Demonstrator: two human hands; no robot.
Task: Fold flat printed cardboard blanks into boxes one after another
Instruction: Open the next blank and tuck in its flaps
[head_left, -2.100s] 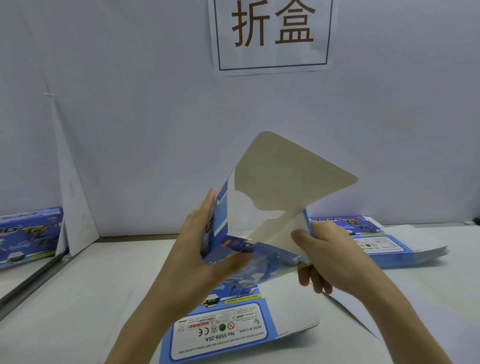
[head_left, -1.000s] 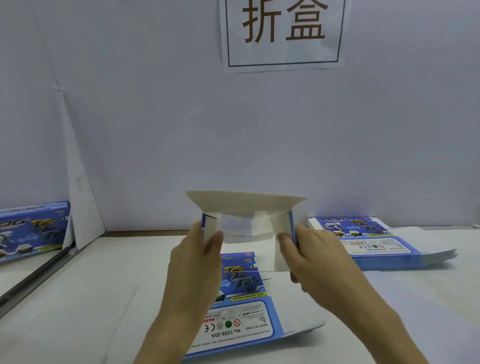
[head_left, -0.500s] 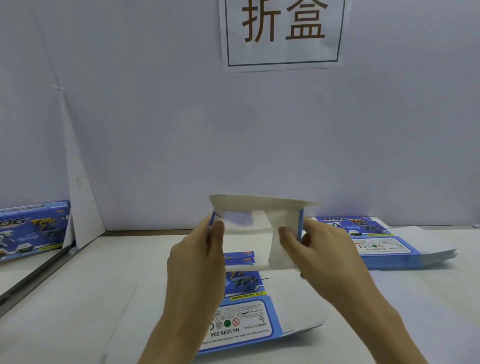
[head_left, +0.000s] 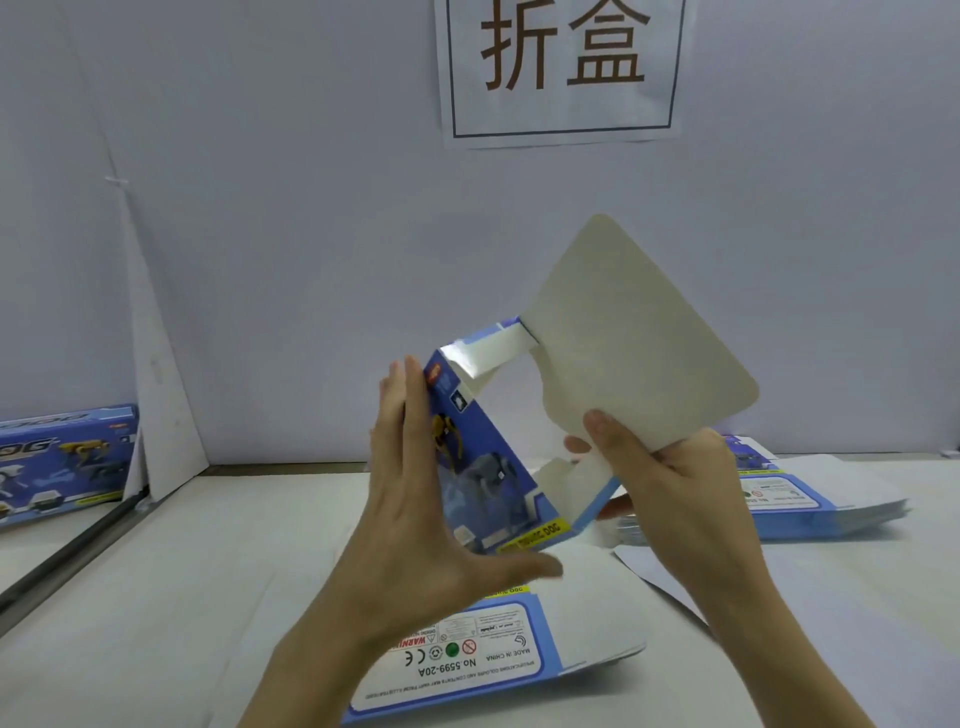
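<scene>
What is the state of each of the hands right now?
Left hand: open, pressed flat against the half-folded blue printed cardboard box.
Right hand: closed, pinching that box by its grey flap.

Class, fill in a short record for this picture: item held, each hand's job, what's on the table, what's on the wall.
Held: half-folded box, pale flap raised
Left hand: straight fingers pressed flat against its blue side
Right hand: pinches the flap's lower edge
Table: flat blank under the hands, stack of blanks at right
Wall: paper sign
</scene>
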